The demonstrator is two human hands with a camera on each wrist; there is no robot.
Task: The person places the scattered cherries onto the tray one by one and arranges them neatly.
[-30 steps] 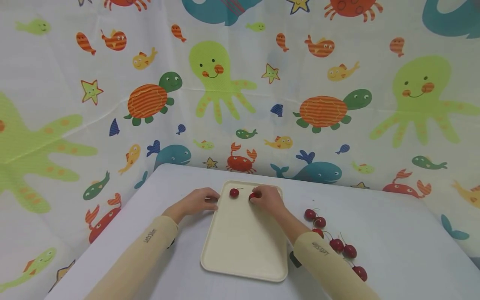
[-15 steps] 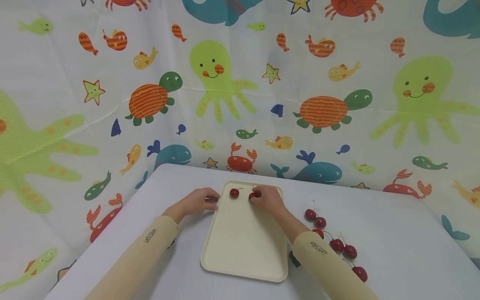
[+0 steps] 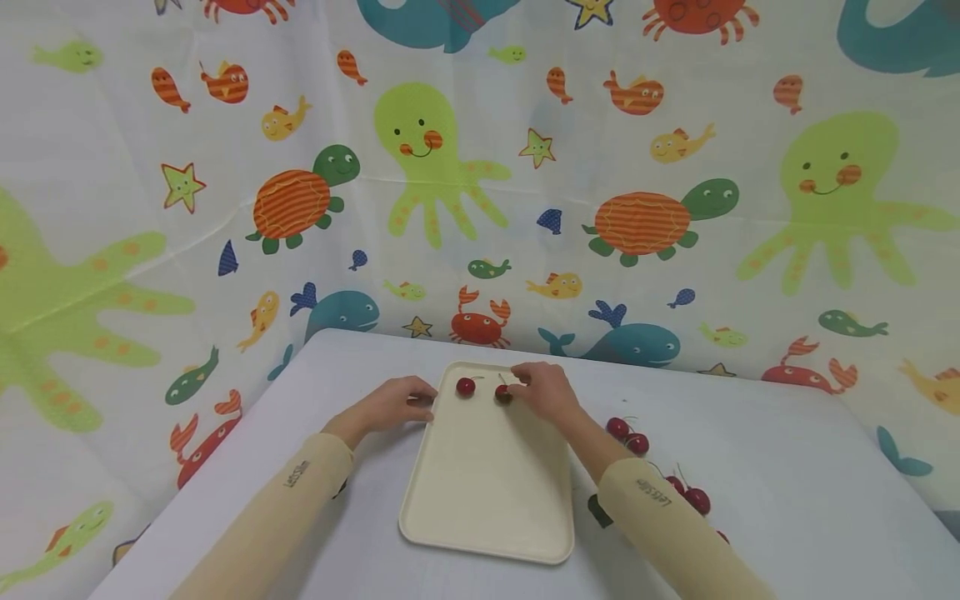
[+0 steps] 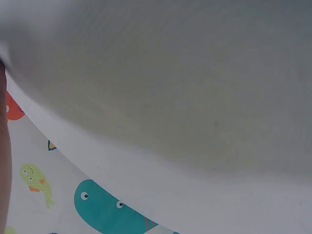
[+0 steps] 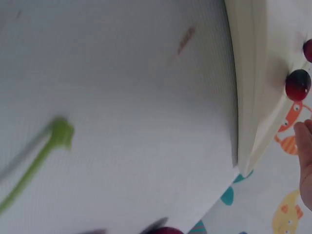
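A cream rectangular tray (image 3: 487,492) lies on the white table in the head view. Near its far end sit two dark red cherries with stems, a left cherry (image 3: 465,387) and a right cherry (image 3: 503,394). My right hand (image 3: 546,393) is just right of that right cherry, its fingertips apart from it or barely touching; the right wrist view also shows this cherry (image 5: 298,85) clear of the fingers (image 5: 304,153). My left hand (image 3: 393,402) rests at the tray's left rim, fingers and thumb touching the edge. The left wrist view hardly shows that hand.
Right of the tray, several more cherries (image 3: 637,443) lie in a loose line on the white table (image 3: 787,483), some partly hidden by my right sleeve (image 3: 667,525). Behind the table hangs a curtain (image 3: 480,208) printed with sea animals.
My right hand has let go of the right cherry and moved slightly right, leaving it on the tray. My left hand stays at the rim.
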